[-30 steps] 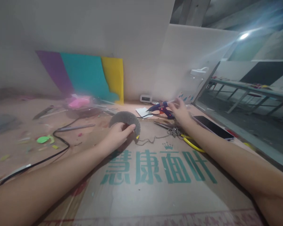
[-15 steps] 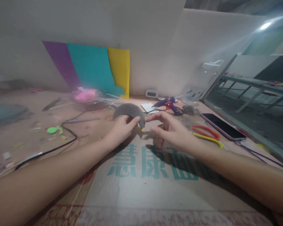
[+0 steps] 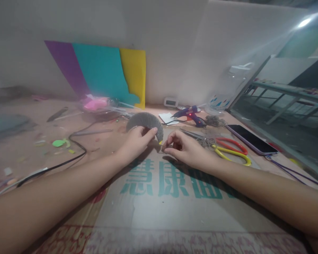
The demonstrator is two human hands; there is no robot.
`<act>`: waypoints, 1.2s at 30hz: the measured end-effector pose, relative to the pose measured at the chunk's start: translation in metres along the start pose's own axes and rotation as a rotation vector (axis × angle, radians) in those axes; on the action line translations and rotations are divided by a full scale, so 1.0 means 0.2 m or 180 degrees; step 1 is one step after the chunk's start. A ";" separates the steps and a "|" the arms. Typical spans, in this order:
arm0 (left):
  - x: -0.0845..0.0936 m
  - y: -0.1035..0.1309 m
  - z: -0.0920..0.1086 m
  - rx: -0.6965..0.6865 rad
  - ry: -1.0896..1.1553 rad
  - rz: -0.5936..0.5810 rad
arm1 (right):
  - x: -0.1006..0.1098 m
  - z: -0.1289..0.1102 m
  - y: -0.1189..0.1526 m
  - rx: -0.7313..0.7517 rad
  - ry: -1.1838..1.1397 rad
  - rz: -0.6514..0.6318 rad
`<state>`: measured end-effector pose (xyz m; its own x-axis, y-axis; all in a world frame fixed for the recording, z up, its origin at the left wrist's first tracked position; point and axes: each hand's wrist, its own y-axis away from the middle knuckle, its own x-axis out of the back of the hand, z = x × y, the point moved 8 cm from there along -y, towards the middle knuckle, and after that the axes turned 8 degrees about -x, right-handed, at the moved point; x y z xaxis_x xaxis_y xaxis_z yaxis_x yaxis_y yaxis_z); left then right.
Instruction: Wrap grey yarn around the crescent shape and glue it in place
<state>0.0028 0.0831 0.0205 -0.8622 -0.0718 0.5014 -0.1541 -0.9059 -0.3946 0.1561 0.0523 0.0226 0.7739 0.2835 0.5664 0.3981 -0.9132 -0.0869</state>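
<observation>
A craft workshop: scissors (image 3: 216, 147) lie before the hot-glue gun (image 3: 187, 112), coloured sheets (image 3: 100, 70) left of it, a worktable (image 3: 288, 91) beyond its right.

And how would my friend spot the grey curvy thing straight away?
Find the purple, teal and yellow sheet by the wall. Below its yellow part, the left hand holds the grey curvy thing. Unlike the dark blue glue gun, it's arched, finely lined, with a yellow bit near the right hand.

1 pair of scissors (image 3: 231, 151). Left: 2 hands (image 3: 137, 141) (image 3: 184, 148), 1 yarn-wrapped crescent (image 3: 147, 120). Behind: 1 hot-glue gun (image 3: 187, 112), 1 digital clock (image 3: 171, 102). Right: 1 smartphone (image 3: 250, 139).
</observation>
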 end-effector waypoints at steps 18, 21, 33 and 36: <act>-0.07 0.02 0.01 0.0084 0.0166 -0.0506 | 0.06 0.03 -0.03 -0.0039 0.0349 0.0328; -0.08 0.02 0.02 0.0062 0.0285 -0.0607 | 0.06 0.04 -0.03 -0.0030 0.0327 0.0358; -0.10 0.02 0.00 0.0045 0.0132 -0.0717 | 0.00 0.08 -0.03 -0.0581 -0.0553 -0.0237; -0.10 0.02 0.05 -0.0393 0.0192 -0.0744 | 0.00 0.11 -0.04 -0.0738 -0.0956 -0.0193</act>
<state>0.0248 0.0760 0.0158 -0.8229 0.1617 0.5446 -0.4069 -0.8368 -0.3663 0.1643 0.0654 0.0044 0.8759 0.3806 0.2965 0.3522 -0.9244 0.1464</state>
